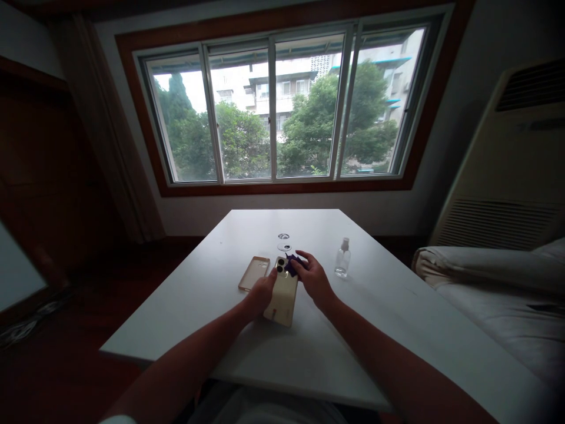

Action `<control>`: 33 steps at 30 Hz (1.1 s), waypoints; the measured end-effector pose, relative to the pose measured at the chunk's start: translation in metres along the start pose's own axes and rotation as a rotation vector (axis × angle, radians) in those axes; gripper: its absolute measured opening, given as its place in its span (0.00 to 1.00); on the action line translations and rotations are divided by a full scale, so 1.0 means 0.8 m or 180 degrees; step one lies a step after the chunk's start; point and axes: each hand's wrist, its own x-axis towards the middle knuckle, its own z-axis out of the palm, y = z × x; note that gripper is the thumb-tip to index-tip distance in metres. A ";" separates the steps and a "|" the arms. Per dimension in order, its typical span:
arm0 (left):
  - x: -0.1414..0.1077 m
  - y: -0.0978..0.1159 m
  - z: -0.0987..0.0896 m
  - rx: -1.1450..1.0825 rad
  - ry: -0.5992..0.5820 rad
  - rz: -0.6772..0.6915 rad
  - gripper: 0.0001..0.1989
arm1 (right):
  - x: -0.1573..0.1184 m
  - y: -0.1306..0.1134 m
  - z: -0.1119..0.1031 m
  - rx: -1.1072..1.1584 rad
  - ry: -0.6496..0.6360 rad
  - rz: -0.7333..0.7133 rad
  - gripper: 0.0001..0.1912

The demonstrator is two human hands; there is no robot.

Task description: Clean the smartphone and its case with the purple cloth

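1. Phone (285,300) in the left hand (259,294): smooth, glossy back, catching the light.
2. Cloth (292,268) in the right hand (315,278): matt, soft-looking fabric.
3. Case (253,273) just beyond the left hand: smooth, plastic-looking.
4. Bottle (342,264) right of the right hand: clear, shiny; plastic or glass, I can't tell.
5. Table (189,300) beneath both hands: smooth, faint sheen.

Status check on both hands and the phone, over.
Left hand gripping phone by left edge, back showing. Right hand holding purple cloth at phone's far end. Phone case left, spray bottle right, neither blocking phone.
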 end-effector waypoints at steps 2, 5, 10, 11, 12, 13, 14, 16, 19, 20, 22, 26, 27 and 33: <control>-0.001 0.003 0.001 -0.0007 0.0045 -0.0016 0.33 | 0.000 -0.003 0.000 0.0118 -0.0038 0.0122 0.38; -0.003 0.006 0.002 -0.0172 0.0030 -0.0063 0.32 | -0.001 -0.007 0.000 0.0205 -0.0069 0.0213 0.39; -0.002 0.004 0.003 -0.0243 0.0140 0.0056 0.34 | -0.001 -0.007 -0.001 0.0107 -0.0140 0.0163 0.39; -0.001 0.002 0.003 -0.0237 0.0160 0.0065 0.34 | -0.001 -0.006 -0.001 0.0092 -0.0150 0.0140 0.39; -0.001 0.000 0.002 -0.0240 0.0170 0.0064 0.35 | 0.000 -0.005 -0.001 0.0082 -0.0160 0.0125 0.39; 0.000 -0.002 0.002 -0.0259 0.0175 0.0055 0.35 | -0.001 -0.004 -0.001 0.0069 -0.0170 0.0119 0.39; 0.001 -0.004 0.001 -0.0289 0.0176 0.0043 0.35 | -0.001 -0.003 0.000 0.0051 -0.0180 0.0121 0.39; 0.002 -0.007 0.001 -0.0346 0.0178 0.0002 0.36 | -0.002 -0.003 0.001 0.0005 -0.0185 0.0132 0.39; 0.005 -0.010 0.000 -0.0421 0.0184 -0.0091 0.37 | -0.004 -0.003 0.002 -0.0046 -0.0182 0.0170 0.39; 0.006 -0.012 0.000 -0.0435 0.0194 -0.0110 0.38 | -0.004 -0.003 0.002 -0.0049 -0.0183 0.0189 0.39; 0.009 -0.017 -0.001 -0.0460 0.0242 -0.0129 0.38 | -0.004 -0.003 0.002 -0.0041 -0.0197 0.0224 0.38; 0.015 -0.023 -0.002 -0.0479 0.0339 -0.0200 0.38 | -0.004 0.000 0.002 -0.0074 -0.0189 0.0285 0.33; 0.016 -0.023 -0.002 -0.0485 0.0353 -0.0230 0.38 | -0.005 0.002 0.003 -0.0091 -0.0189 0.0302 0.32; 0.017 -0.015 -0.006 -0.0551 0.0776 -0.0341 0.36 | -0.006 0.021 0.010 0.0108 -0.0571 0.0399 0.37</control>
